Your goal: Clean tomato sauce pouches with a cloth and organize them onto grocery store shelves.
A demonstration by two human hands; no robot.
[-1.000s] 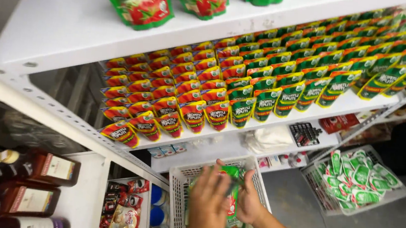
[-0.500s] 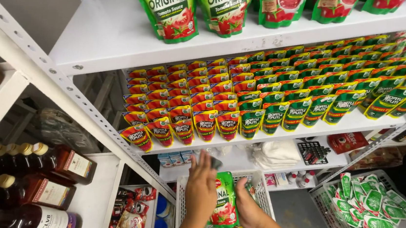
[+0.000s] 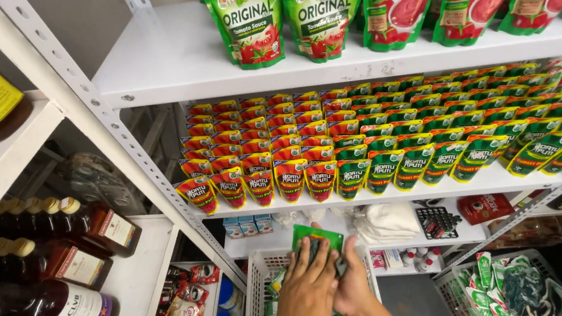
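Green and flat, the small sauce pouch [image 3: 316, 239] sits pressed between our two hands just above the white wire basket [image 3: 259, 271], which we take as our landmark. Our left hand [image 3: 306, 292] lies over the front of the pouch with its fingers [image 3: 305, 255] spread and laid flat against it, while our right hand [image 3: 350, 283] comes in from the basket's right side, its fingers curled round the pouch's edge so that both hands are clamped on it. More pouches lie inside the basket, below our wrists. Above the basket runs a white shelf [image 3: 386, 198] packed with rows of red pouches [image 3: 259, 176] on the left and green pouches [image 3: 430, 154] on the right. Higher again above the basket, large tomato sauce pouches [image 3: 286, 16] stand on the top shelf. Left of the basket, dark bottles [image 3: 63, 247] lie on their sides. Right of the basket, a second basket [image 3: 519, 301] holds a heap of green pouches.
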